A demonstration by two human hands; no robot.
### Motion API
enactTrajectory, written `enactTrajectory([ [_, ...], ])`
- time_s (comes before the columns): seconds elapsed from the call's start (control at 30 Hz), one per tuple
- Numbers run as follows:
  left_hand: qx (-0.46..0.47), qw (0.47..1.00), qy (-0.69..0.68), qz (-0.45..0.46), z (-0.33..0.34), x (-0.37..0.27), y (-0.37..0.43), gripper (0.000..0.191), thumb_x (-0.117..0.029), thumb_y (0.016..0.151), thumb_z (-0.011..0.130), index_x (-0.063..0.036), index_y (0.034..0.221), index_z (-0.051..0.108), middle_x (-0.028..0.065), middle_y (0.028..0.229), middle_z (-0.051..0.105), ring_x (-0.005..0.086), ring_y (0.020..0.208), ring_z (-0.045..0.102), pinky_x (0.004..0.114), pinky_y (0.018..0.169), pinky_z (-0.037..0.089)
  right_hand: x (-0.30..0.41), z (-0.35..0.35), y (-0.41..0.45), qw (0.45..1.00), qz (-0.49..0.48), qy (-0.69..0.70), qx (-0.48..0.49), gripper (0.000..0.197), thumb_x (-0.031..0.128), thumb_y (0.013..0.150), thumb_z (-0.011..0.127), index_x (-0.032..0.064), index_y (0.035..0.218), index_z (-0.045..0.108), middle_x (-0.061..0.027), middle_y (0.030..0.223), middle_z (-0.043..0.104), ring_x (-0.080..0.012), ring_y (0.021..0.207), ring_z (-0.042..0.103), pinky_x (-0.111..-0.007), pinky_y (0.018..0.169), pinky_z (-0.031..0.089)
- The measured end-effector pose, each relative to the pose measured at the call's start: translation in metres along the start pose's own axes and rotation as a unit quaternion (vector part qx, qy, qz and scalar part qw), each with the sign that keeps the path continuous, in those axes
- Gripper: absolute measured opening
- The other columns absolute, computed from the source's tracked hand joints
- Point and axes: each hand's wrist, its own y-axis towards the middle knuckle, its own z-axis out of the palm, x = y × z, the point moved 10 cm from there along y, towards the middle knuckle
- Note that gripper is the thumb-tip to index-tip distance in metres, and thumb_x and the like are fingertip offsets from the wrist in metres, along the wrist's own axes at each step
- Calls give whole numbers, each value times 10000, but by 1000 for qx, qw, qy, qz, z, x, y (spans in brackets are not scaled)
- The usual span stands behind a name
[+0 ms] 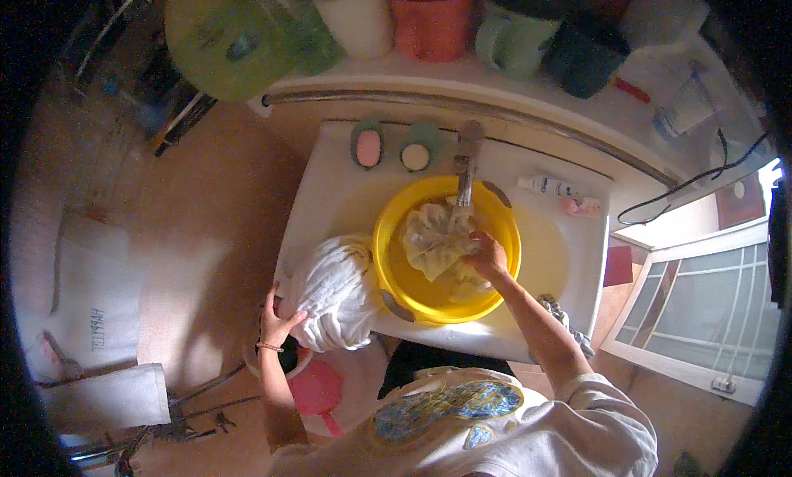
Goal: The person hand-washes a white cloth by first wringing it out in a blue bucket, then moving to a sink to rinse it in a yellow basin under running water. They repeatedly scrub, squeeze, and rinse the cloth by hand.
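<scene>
My right hand [486, 256] reaches into a yellow plastic basin [382, 273], its fingers closed on the edge of a wet pale cloth [433, 239]. That cloth bulges up out of the water in puffed folds. Over the basin's far rim hangs a metal faucet [468, 158], and water seems to run from it onto the cloth. A bundle of white fabric [334, 291] lies left of the basin and hangs over the sink counter's front left edge. Against its left side is my left hand [279, 321], thumb resting on the fabric and fingers spread.
Two soaps, pink [369, 148] and cream [415, 157], sit in green dishes behind the basin. A tube [544, 185] lies at the right. Several cups, including a red one [432, 22], line the shelf above a metal rail [383, 97]. Below left is a pink plastic item [317, 387].
</scene>
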Motion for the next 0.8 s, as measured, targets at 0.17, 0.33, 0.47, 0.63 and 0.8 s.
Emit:
enactTrajectory([
  [0.17, -65, 960, 270, -36, -10, -92, 6, 785, -181, 534, 735, -96, 1222, 367, 161, 1130, 445, 326, 1023, 428, 410, 884, 347, 40, -24, -39, 996, -56, -70, 16, 384, 232, 526, 710, 131, 881, 603, -86, 905, 567, -288, 864, 528, -366, 750, 424],
  [0.33, 24, 964, 123, 232, 98, -232, 17, 672, -120, 577, 689, -75, 1187, 411, 164, 1154, 435, 328, 1098, 380, 386, 934, 308, 27, -6, -45, 965, -77, -236, 86, 382, 285, 548, 704, 187, 905, 609, -81, 935, 554, -334, 983, 412, -474, 828, 321],
  [0.47, 159, 943, 160, 245, 246, -220, 24, 815, -145, 616, 683, -147, 1300, 240, 162, 1354, 122, 343, 1249, 129, 439, 993, 216, -4, 31, -25, 951, -52, -288, 96, 748, 453, 558, 684, 315, 1216, 356, -138, 1263, 298, -426, 1154, 234, -554, 891, 284],
  [0.63, 330, 841, 416, 111, 380, -62, 49, 816, -85, 702, 564, -171, 1347, 71, 148, 1380, -110, 369, 1265, -32, 422, 1034, 54, -7, 72, -24, 934, -104, -314, 136, 955, 471, 557, 687, 217, 1316, 166, -195, 1356, 65, -475, 1191, 119, -556, 885, 304],
  [0.8, 189, 886, 351, 236, 403, -61, 57, 714, -53, 713, 504, -95, 1314, 122, 160, 1358, 26, 319, 1255, 82, 368, 1030, 118, -22, 76, -10, 916, -130, -370, 82, 770, 400, 550, 693, 126, 1196, 378, -194, 1254, 308, -389, 1119, 330, -436, 851, 384],
])
